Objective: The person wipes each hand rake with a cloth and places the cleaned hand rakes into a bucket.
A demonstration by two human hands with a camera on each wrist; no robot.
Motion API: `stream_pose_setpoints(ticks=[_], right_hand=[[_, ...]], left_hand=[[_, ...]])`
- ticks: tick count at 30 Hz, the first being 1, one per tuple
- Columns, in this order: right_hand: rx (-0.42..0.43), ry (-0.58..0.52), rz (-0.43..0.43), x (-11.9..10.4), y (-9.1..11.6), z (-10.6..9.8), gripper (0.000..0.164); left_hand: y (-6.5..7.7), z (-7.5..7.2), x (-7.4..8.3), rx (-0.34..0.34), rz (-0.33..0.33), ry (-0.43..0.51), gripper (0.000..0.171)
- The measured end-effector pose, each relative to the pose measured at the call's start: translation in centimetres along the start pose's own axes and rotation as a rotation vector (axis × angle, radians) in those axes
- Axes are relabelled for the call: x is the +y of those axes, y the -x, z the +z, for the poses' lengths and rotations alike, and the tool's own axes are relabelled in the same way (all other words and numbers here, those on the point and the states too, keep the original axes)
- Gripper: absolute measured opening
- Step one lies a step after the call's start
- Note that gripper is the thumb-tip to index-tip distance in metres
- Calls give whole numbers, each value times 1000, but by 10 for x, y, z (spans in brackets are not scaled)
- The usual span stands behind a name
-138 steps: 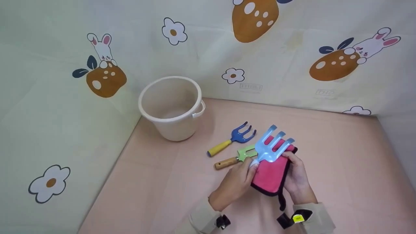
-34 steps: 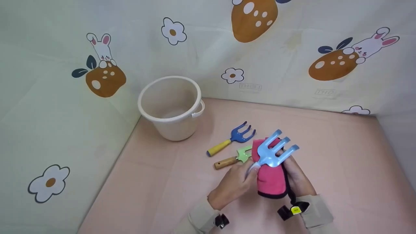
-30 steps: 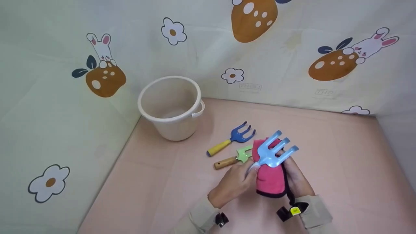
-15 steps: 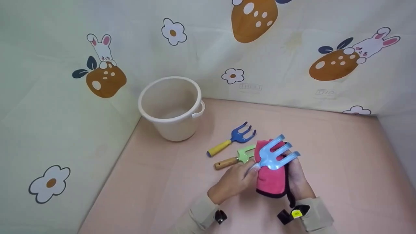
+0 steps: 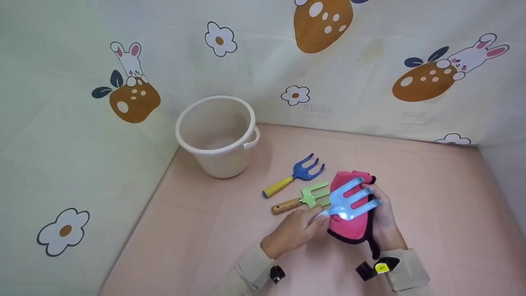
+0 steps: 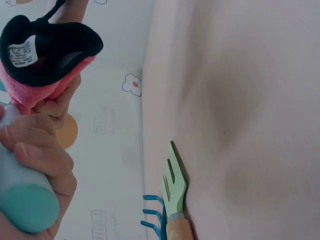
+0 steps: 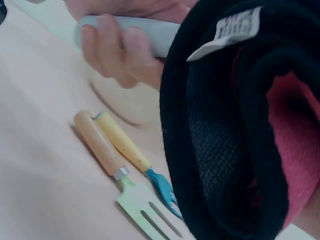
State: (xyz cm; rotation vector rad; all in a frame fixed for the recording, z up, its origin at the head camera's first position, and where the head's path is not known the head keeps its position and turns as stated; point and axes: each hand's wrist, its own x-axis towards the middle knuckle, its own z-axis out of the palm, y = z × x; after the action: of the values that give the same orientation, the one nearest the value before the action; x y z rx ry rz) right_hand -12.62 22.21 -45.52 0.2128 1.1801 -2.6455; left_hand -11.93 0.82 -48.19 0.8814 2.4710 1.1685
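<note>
The pale blue fork [image 5: 347, 200] was up off the floor, tines slanting up and to the right, its head lying against the pink cloth [image 5: 349, 222]. The left hand [image 5: 294, 232] had its fingers curled round the pale handle, whose teal butt end showed in the left wrist view, so the grip looked firm. The right hand [image 5: 382, 220] held the cloth bunched from beneath and behind, fingers wrapped into its folds with the black edging hanging down toward the wrist. To me it looked like the wiping step, cloth pressed to the back of the fork's head while the other hand steadied it. The next move, I judged, would call for the cloth to be drawn along the tines or the fork to be turned in the grip so that an unwiped face met the cloth, without loosening the hold on the handle. Just left of the hands the green fork [image 5: 306, 198] with its wooden handle lay flat on the floor [image 5: 197, 230], the blue fork [image 5: 298, 174] with the yellow handle beside it. The cream bucket [image 5: 218, 135] stood upright further back by the wall.
</note>
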Motion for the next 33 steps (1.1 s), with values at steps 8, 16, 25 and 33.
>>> stream_pose_setpoints(ticks=[8, 16, 25, 33], right_hand=[[61, 69, -7, -7, 0, 0, 33], [43, 83, -21, -15, 6, 0, 25], [-3, 132, -87, -22, 9, 0, 32], [-19, 284, -206, -25, 9, -3, 39]], left_hand=[[0, 1, -2, -20, 6, 44, 36], [1, -3, -2, -59, -32, 48, 40], [4, -7, -4, -85, -54, 54, 42], [4, -8, -4, -100, -49, 57, 45]])
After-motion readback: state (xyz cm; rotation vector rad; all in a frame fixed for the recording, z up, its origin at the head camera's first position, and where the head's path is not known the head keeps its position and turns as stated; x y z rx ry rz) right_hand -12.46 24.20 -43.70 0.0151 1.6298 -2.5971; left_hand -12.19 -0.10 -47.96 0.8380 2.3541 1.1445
